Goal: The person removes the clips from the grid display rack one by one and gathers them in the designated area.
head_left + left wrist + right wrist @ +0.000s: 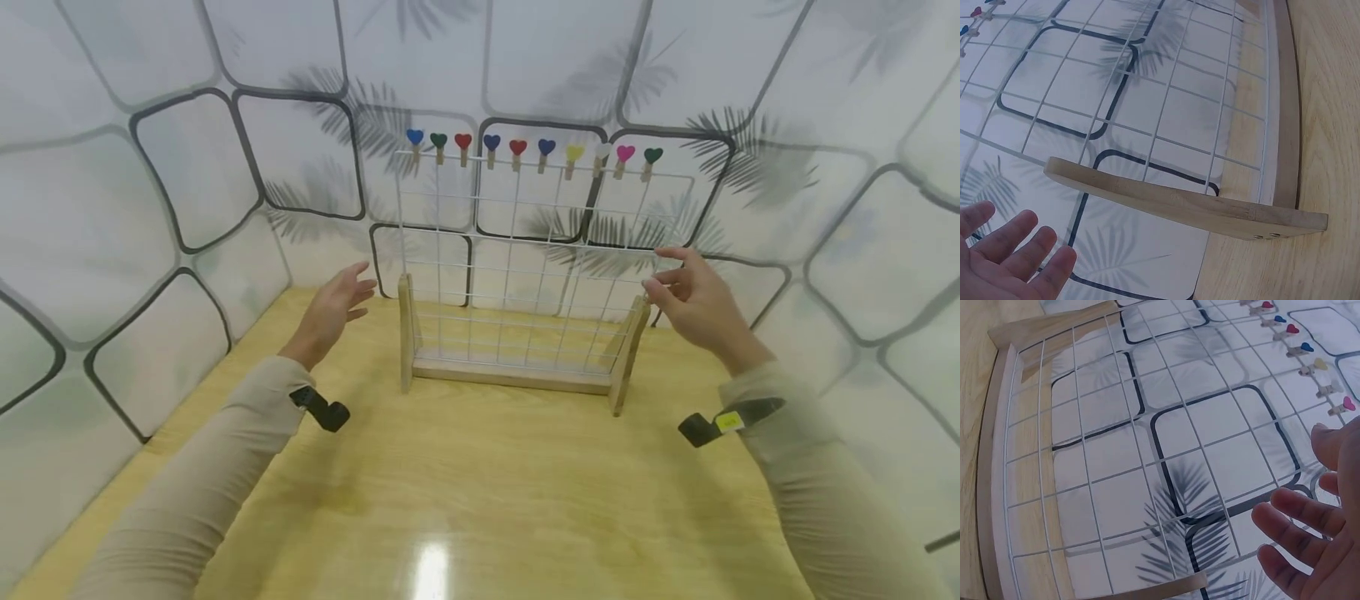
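A white wire grid (525, 250) stands upright in a wooden base (517, 379) on the light wooden table (480, 500). Several heart-topped clothespins (517, 152) in blue, green, red, yellow, white and pink are clipped along its top wire. My left hand (333, 304) hovers open just left of the grid's left wooden post (406, 333), touching nothing; its fingers (1016, 250) show beside the post (1185, 209). My right hand (693, 300) is open beside the grid's right edge, above the right post (628, 354); its fingers (1300, 531) sit close to the wires (1147, 462).
White walls (150, 208) with dark rounded-square outlines and palm-leaf shadows enclose the table on the left, back and right. A bright light reflection (431, 571) lies on the table near me. Black wrist-camera mounts (322, 410) sit on both beige sleeves.
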The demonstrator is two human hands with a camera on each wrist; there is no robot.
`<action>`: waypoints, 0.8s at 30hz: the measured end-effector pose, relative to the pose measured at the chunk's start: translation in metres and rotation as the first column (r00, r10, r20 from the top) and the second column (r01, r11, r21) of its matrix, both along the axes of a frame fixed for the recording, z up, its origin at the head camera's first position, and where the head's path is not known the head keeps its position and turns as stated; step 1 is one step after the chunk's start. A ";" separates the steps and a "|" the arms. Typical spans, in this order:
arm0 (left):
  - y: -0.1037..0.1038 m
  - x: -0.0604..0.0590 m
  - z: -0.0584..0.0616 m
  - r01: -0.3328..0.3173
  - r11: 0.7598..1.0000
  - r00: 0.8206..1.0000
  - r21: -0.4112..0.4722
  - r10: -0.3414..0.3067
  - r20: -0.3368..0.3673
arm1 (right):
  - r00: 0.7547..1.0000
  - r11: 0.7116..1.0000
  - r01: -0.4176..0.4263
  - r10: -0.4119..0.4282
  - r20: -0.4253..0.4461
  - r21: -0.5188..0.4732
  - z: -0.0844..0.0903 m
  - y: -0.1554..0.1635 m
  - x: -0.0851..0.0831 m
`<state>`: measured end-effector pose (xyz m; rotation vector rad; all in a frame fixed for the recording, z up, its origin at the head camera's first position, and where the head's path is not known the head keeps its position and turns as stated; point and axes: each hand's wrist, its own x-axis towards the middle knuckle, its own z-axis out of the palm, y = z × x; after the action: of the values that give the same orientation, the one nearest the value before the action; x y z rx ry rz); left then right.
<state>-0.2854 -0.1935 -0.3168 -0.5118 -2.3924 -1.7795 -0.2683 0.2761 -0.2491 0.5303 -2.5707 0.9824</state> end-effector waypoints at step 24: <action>0.012 -0.023 0.013 -0.022 0.972 0.998 0.234 0.007 0.067 | 0.979 0.979 -0.205 0.204 -0.023 -0.024 0.045 -0.063 -0.019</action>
<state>-0.3082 -0.1811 -0.3034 -0.4113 -2.1763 -2.0672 -0.2874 0.2135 -0.2040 0.8063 -2.5188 1.0686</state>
